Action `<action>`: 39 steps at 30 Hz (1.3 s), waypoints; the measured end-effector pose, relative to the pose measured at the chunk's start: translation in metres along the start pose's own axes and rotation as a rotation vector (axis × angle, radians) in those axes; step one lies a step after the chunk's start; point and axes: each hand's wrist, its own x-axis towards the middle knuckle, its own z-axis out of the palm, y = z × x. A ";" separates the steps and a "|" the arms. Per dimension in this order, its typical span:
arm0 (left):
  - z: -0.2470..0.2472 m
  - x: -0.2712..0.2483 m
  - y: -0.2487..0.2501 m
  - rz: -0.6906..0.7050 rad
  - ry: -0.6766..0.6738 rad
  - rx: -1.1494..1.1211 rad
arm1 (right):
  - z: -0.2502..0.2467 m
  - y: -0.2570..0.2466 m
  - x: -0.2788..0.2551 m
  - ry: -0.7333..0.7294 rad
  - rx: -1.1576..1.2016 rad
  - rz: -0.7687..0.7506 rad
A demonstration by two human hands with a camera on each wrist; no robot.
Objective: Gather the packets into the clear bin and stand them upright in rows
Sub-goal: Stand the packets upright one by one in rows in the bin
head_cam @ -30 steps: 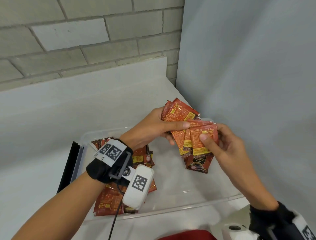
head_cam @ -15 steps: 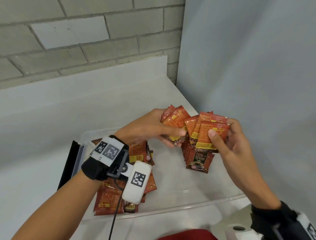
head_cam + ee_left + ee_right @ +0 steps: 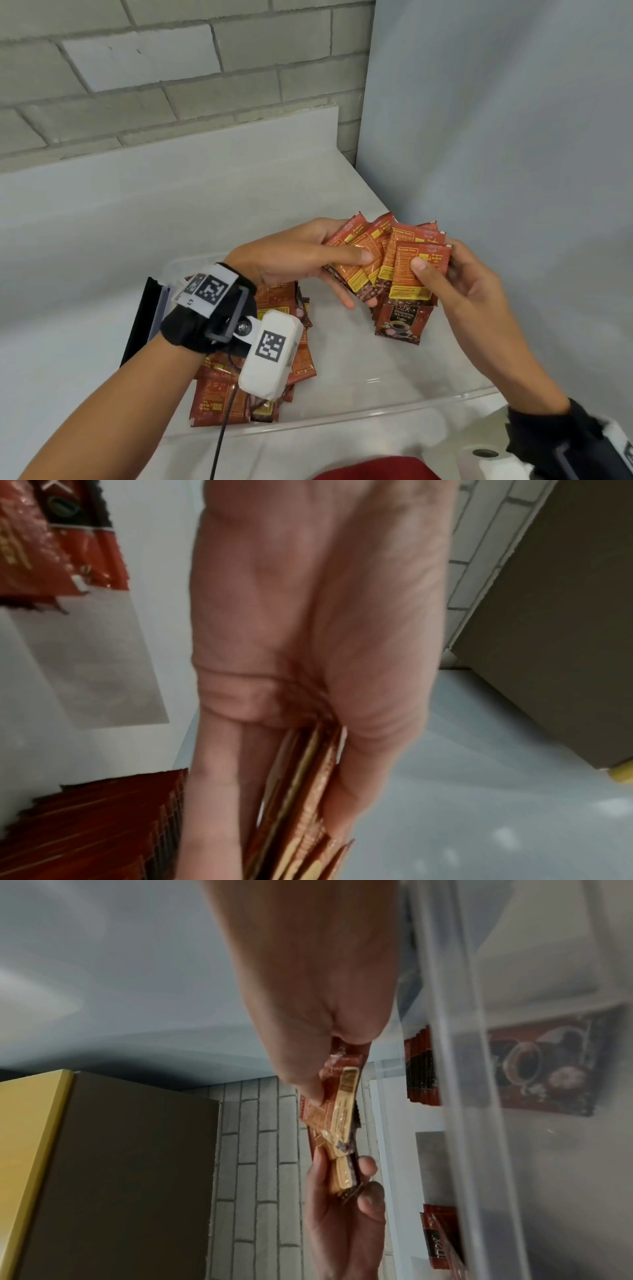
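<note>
While hands [image 3: 376, 270] pinch, packets [image 3: 407, 270] stand upright.

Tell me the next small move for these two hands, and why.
Probably square the fan into one stack: the left hand and right hand both pinch the splayed packets above the clear bin, where a row already stands.

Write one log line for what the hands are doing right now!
left hand: holds fanned packets | right hand: pinches packets | clear bin: loose packets flat, row standing
</note>
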 end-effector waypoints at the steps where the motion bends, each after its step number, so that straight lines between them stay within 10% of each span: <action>1: 0.001 0.000 0.001 -0.002 0.008 0.023 | 0.000 0.000 0.000 0.005 -0.001 0.005; 39: 0.001 0.000 0.003 0.115 0.209 0.046 | -0.005 0.005 0.001 0.030 0.004 -0.038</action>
